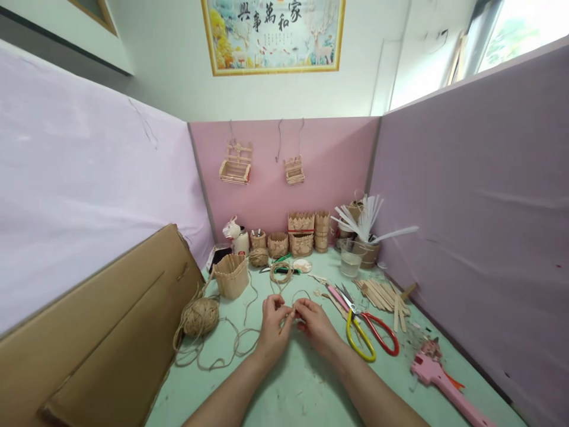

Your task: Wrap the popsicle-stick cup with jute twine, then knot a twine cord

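Your left fingers (284, 311) and right fingers (306, 305) seem pinched on a thin strand (301, 290), its loop curving just beyond them; light, close pinches should best prevent twisting or slipping.

You're at a small handicraft workspace, a desk (302, 379) boxed in by fabric-covered partitions (480, 178). You can tell from the twine ball (201, 316), the loose wooden sticks (382, 295), the scissors (353, 308) and the pink glue gun (438, 376) laid out on it. Small wooden containers (301, 244) line the back, and little stick-built baskets (235, 172) hang on the pink panel (267, 196) facing you. Above, a framed picture (275, 38) with Chinese characters decorates the plain wall (164, 65).
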The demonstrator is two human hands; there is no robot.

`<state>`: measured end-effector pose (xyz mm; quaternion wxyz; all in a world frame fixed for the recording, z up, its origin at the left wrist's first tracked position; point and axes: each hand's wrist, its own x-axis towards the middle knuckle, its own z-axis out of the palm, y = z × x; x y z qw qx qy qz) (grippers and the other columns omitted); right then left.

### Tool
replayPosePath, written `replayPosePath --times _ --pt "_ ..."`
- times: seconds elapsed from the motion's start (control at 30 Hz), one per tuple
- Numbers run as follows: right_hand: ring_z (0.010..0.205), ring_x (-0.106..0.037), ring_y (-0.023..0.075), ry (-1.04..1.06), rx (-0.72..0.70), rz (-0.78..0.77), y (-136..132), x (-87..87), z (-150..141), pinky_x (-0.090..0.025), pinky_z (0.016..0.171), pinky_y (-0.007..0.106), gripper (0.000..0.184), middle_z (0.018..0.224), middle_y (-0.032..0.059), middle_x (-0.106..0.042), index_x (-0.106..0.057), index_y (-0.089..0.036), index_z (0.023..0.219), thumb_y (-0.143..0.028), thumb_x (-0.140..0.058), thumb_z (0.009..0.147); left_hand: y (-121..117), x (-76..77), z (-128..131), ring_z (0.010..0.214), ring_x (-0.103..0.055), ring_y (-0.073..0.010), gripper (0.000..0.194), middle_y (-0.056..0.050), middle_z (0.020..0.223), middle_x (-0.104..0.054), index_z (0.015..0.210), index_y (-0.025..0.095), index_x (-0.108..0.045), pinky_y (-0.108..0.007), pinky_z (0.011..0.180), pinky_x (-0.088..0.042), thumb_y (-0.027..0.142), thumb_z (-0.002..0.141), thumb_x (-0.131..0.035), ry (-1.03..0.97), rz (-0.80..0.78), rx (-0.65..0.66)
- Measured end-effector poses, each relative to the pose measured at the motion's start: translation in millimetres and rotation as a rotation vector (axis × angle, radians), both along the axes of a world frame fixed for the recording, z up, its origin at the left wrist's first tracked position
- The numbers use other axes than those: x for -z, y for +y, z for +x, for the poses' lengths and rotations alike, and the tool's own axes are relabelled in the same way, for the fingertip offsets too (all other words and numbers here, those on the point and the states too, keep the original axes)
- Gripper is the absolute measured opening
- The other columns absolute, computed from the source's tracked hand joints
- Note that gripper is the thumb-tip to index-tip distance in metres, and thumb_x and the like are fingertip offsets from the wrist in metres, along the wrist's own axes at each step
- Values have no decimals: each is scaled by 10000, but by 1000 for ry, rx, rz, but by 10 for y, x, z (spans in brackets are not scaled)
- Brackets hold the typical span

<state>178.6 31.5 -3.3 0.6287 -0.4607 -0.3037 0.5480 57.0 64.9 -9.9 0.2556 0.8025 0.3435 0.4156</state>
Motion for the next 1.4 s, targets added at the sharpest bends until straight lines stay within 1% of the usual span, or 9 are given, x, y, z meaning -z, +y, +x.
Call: replayPosePath --times 0.17,0.3,0.4,0.67,0.87,1.03,1.1,1.2,1.4 --pt "614 -484 112 -33 -15 27 20 -12 63 -346 510 209 248 723 15 -570 -515 -188 675 -383 -667 661 -9 23 53 924 -486 -208 341 -82 891 -504 758 184 -656 -345 860 -404 411 863 -425 -56 -149 25" --pt "564 -468 111 -50 97 74 46 -20 103 -369 505 235 216 716 7 -571 -526 -198 672 -370 -657 670 -29 88 139 657 -492 -160 345 -18 635 -522 711 177 -628 -277 657 -401 426 847 -433 -67 -445 79" --pt "472 -404 87 -67 158 43 51 -12 114 -327 457 234 180 647 -26 -528 -522 -208 677 -339 -644 676 -45 117 170 581 -466 -136 331 6 544 -493 628 168 -596 -253 603 -363 411 818 -478 -73 -550 107" --pt "446 -389 83 -48 172 -36 78 28 172 -291 447 227 205 541 -53 -487 -509 -207 709 -355 -649 685 -27 104 167 579 -448 -112 347 -5 575 -531 715 145 -652 -235 585 -352 447 809 -510 -137 -700 143" --pt "571 -480 114 -294 248 10 60 -63 323 -377 553 250 138 678 -10 -584 -551 -207 707 -326 -620 715 50 180 207 500 -377 -70 536 -62 757 -609 985 117 -642 -209 436 -261 579 809 -435 -386 -961 141" --pt "694 -544 143 -413 226 53 3 -61 267 -422 634 255 82 717 1 -597 -567 -211 723 -287 -588 745 74 150 225 516 -374 -65 417 -37 744 -607 879 127 -646 -206 470 -271 517 781 -536 -350 -896 157" --pt "685 -544 142 -419 181 57 -27 -54 220 -424 627 253 78 722 -1 -598 -571 -210 742 -287 -576 754 70 108 214 585 -437 -87 309 -14 692 -592 781 132 -643 -212 552 -337 437 733 -631 -283 -816 156" --pt "681 -536 139 -382 153 54 -50 -48 188 -422 645 257 102 704 -4 -589 -561 -197 729 -296 -580 749 84 60 179 660 -487 -115 271 -9 649 -579 653 129 -611 -230 648 -381 386 734 -636 -232 -741 175" --pt "568 -486 109 -186 117 -86 7 56 205 -382 550 241 198 654 -11 -578 -562 -179 736 -364 -629 714 180 100 103 707 -537 -132 207 -37 741 -642 744 126 -662 -246 684 -409 331 716 -651 -177 -716 243"
